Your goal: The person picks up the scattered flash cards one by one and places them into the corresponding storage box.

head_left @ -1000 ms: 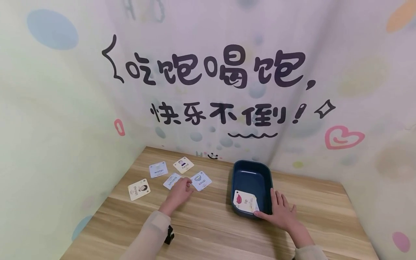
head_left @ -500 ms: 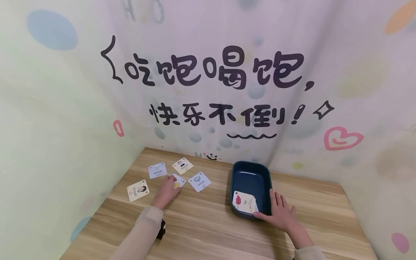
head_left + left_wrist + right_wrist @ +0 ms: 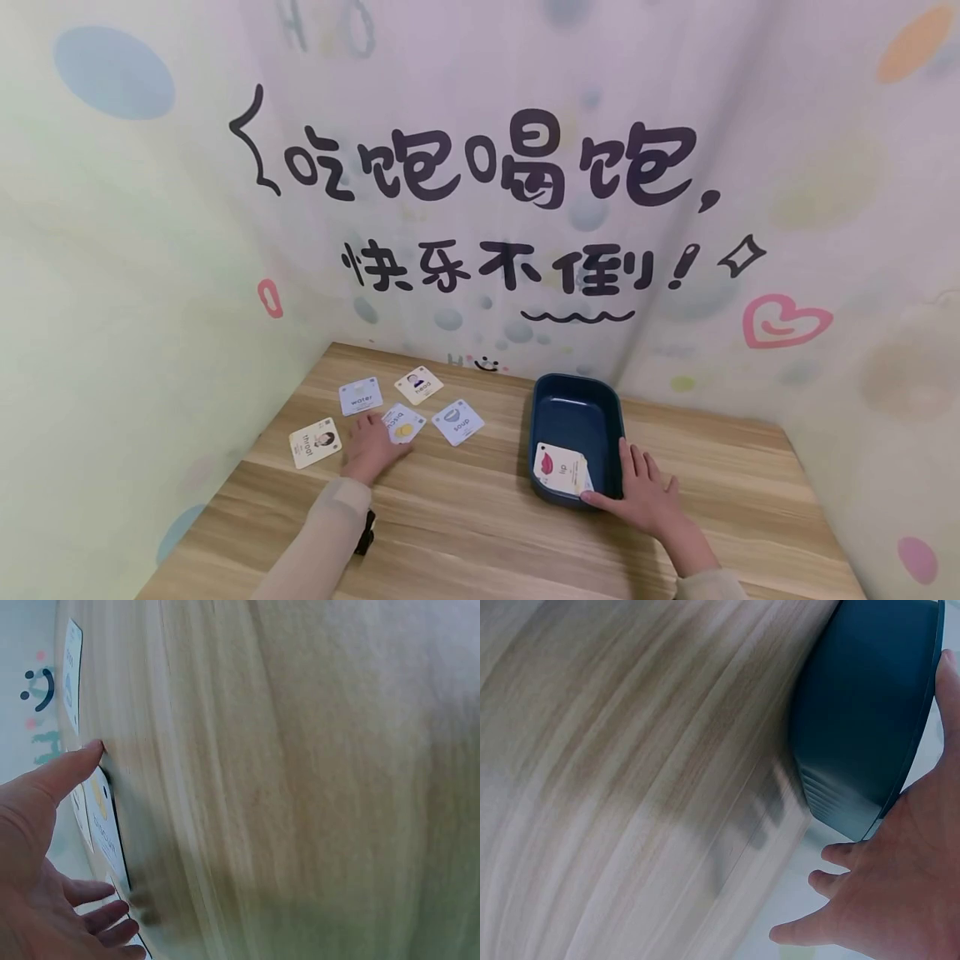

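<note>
1 biscuit card (image 3: 406, 427) (by left hand (image 3: 372, 447))

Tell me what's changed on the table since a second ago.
The left hand has moved left, from beside the soup card to the left edge of the biscuit card. The right hand stays against the blue tray; the cards look unmoved.

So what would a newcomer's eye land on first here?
Most likely the big black lettering across the wall behind the table. Next, the dark blue bin on the right, lip card inside, right hand at its rim. Then, at left, the left hand by the biscuit card.
</note>
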Available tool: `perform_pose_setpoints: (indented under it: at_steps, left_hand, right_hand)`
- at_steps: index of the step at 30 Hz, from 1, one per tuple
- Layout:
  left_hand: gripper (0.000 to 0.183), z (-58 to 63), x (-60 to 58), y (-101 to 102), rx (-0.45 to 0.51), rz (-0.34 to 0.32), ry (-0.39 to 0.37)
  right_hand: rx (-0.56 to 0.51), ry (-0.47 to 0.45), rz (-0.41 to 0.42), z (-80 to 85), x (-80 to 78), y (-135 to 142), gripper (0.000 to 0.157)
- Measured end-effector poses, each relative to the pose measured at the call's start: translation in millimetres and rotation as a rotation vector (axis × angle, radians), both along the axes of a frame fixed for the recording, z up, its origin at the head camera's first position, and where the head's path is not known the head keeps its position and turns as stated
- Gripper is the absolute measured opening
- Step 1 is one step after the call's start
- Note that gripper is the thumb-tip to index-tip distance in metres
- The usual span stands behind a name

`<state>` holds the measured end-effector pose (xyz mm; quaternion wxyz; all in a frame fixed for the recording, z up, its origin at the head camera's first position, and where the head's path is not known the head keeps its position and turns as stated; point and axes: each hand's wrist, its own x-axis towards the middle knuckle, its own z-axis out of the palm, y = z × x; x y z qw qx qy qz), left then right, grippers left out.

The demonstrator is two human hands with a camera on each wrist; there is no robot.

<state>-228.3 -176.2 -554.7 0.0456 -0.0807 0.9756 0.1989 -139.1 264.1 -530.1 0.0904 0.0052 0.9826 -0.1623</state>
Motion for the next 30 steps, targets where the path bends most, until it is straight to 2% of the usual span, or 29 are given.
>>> perform_pose_setpoints:
  at_steps: [12, 20, 30]
  left_hand:
    - [0.105, -1.4, 1.3, -5.1, -0.025, 0.023, -0.010]
    - [0.104, -1.5, 1.6, -9.3, -0.053, 0.012, 0.010]
    - [0.102, -2.8, -0.6, -12.2, -0.025, 0.005, 0.038]
  right_hand:
    - [-0.012, 0.005, -0.003, -2.6, 2.9, -1.1, 0.126]
    - [-0.015, 0.005, -0.008, -3.2, 3.6, -2.0, 0.126]
    - [-0.013, 0.003, -0.011, -1.8, 3.6, -2.3, 0.125]
